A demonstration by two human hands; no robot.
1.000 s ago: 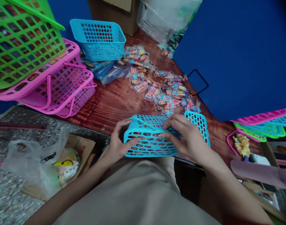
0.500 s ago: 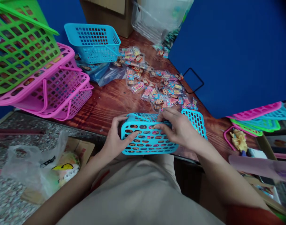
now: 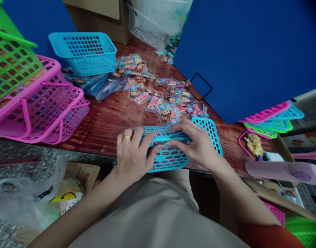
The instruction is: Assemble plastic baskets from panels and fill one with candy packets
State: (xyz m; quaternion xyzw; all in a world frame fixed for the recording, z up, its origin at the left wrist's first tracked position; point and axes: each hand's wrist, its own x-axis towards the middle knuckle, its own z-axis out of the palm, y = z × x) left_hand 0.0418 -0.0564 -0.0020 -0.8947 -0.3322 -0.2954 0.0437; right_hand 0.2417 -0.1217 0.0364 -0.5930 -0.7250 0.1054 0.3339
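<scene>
A blue plastic basket [image 3: 170, 159] with rows of oval holes lies at the table's front edge, close to my body. My left hand [image 3: 133, 151], with a ring on one finger, curls over the basket's left end and its upper rim. My right hand [image 3: 195, 141] pinches the same rim at the right, thumb in front and fingers behind. Colourful contents show through the holes, too small to make out. Just right of my right hand stands a blue perforated panel [image 3: 208, 132]; whether it joins the basket I cannot tell.
Small clear packets with printed figures [image 3: 160, 96] lie scattered across the wooden table [image 3: 103, 120]. Another blue basket [image 3: 82, 55] sits at the back left. Pink baskets [image 3: 51, 106] and a green basket [image 3: 13, 65] crowd the left. A lilac bottle [image 3: 282, 171] and stacked lids [image 3: 272, 119] are at right.
My left hand has moved from the basket's left side up over its top rim, fingers now folded across it. My right hand stays on the rim. The view has shifted slightly.
</scene>
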